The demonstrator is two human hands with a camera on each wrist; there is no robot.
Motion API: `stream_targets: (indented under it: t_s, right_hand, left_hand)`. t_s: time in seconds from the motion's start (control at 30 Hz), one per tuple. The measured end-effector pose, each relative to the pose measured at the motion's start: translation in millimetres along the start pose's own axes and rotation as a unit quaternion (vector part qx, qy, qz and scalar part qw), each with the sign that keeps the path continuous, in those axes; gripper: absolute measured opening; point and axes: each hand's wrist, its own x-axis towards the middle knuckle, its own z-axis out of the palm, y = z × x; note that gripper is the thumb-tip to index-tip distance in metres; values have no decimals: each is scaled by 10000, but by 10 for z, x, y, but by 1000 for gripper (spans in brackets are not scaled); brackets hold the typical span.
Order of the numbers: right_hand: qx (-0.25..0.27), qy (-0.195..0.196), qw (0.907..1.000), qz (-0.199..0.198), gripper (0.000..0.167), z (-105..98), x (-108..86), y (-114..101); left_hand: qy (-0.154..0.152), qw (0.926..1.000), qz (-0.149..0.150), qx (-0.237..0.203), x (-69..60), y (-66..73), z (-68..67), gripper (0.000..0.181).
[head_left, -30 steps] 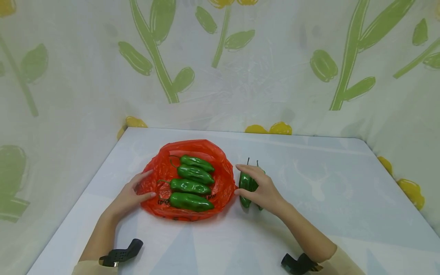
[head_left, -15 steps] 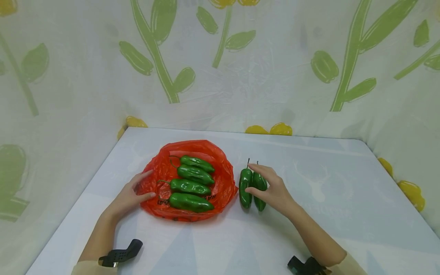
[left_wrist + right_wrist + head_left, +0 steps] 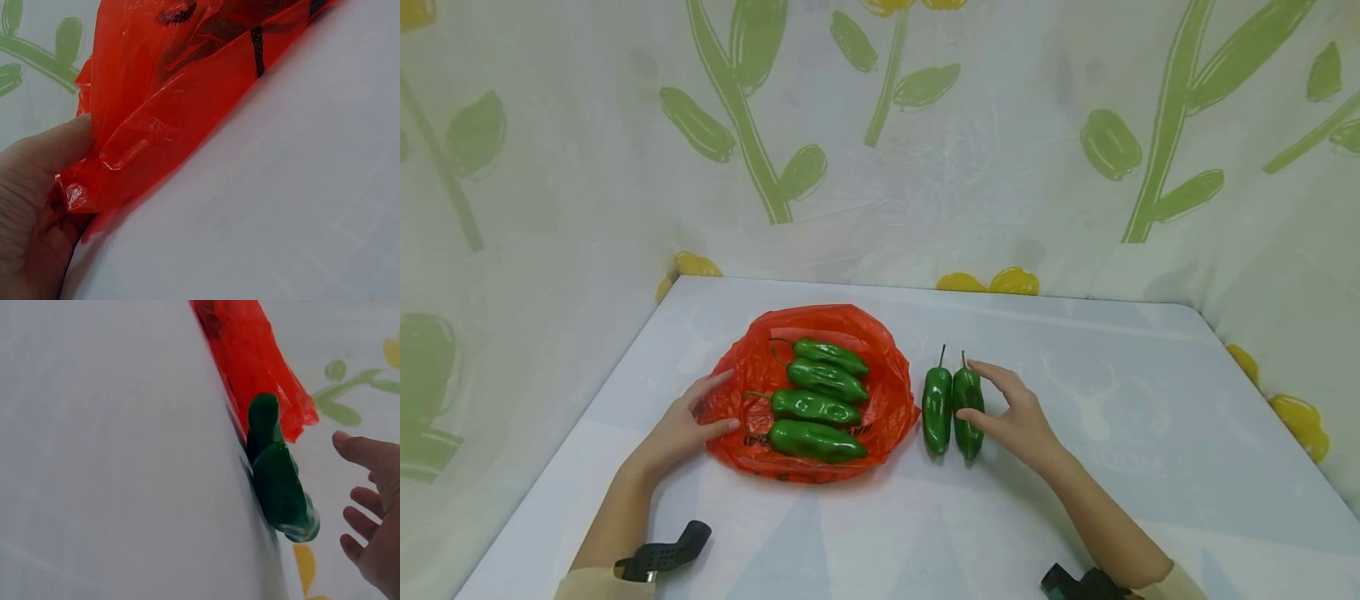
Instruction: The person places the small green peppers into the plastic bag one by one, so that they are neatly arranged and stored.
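Fingers of your right hand (image 3: 1027, 421) are spread wide, holding nothing, beside the outer pepper (image 3: 967, 400), which lies with the inner pepper (image 3: 937, 408) on the counter (image 3: 865, 546) right of the red bag (image 3: 887, 379). Four peppers (image 3: 826, 380) sit inside the bag, so the work looks partway, these two remaining; your left hand (image 3: 673, 429) touches its left edge, fingers apart.

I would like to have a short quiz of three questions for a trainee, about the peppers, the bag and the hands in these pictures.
1. How many green chili peppers lie in the red plastic bag?
2. True or false: the two peppers beside the bag lie with their stems toward the person.
3. Which hand touches the bag?

Key:
1. Four.
2. False; the stems of those two peppers point toward the far edge of the table.
3. The left hand.
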Motion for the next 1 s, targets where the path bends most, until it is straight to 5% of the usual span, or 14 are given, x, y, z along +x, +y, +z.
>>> stream_targets:
  t_s: [0.6,1.0]
  right_hand:
    - [326,-195,9956,857,82,170,-48,207]
    - [466,-253,9880,1448,71,225,-85,219]
  left_hand:
    - [19,10000,-73,44,19,1,-3,82]
    - [44,9999,-88,59,17,-2,0,82]
